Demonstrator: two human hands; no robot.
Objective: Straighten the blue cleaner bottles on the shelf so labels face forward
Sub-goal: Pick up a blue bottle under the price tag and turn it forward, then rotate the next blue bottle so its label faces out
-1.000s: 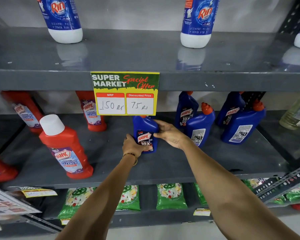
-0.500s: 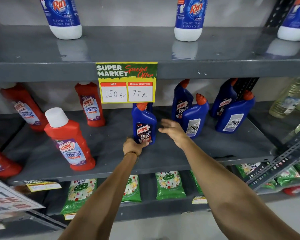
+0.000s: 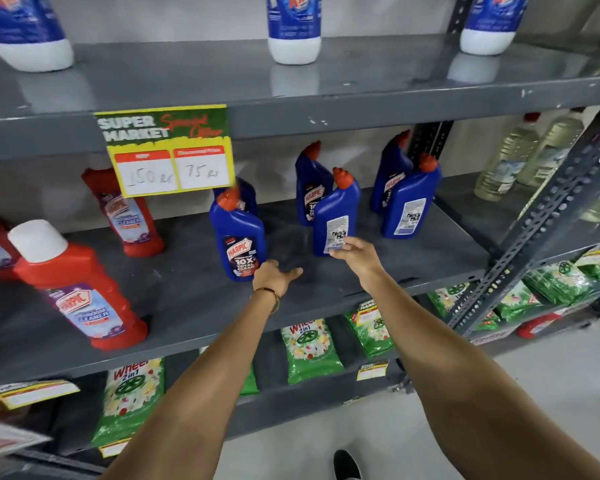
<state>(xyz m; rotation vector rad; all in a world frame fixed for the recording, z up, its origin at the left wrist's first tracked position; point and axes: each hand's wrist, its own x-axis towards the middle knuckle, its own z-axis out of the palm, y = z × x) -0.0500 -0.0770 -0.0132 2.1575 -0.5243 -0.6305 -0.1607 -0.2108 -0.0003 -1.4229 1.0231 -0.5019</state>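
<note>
Several blue Harpic cleaner bottles with red caps stand on the grey middle shelf (image 3: 194,299). The front-left blue bottle (image 3: 240,237) shows its front label. Another blue bottle (image 3: 335,216) shows its white back label, as does the right front bottle (image 3: 411,202). Behind them, two blue bottles (image 3: 311,188) (image 3: 392,178) show front labels. My left hand (image 3: 274,277) is open just right of the front-left bottle's base, off it. My right hand (image 3: 355,252) is open, its fingertips at the lower edge of the back-labelled bottle.
Red Harpic bathroom cleaner bottles (image 3: 80,289) stand on the shelf's left. A yellow price sign (image 3: 168,150) hangs from the upper shelf edge. Rin bottles (image 3: 293,29) stand above. Green detergent packs (image 3: 309,348) lie below. Clear bottles (image 3: 510,161) and a slanted metal upright (image 3: 534,220) are at right.
My left hand has let go of the front-left bottle and moved right. My right hand has moved right to the back-labelled bottle. The camera view has shifted right.
</note>
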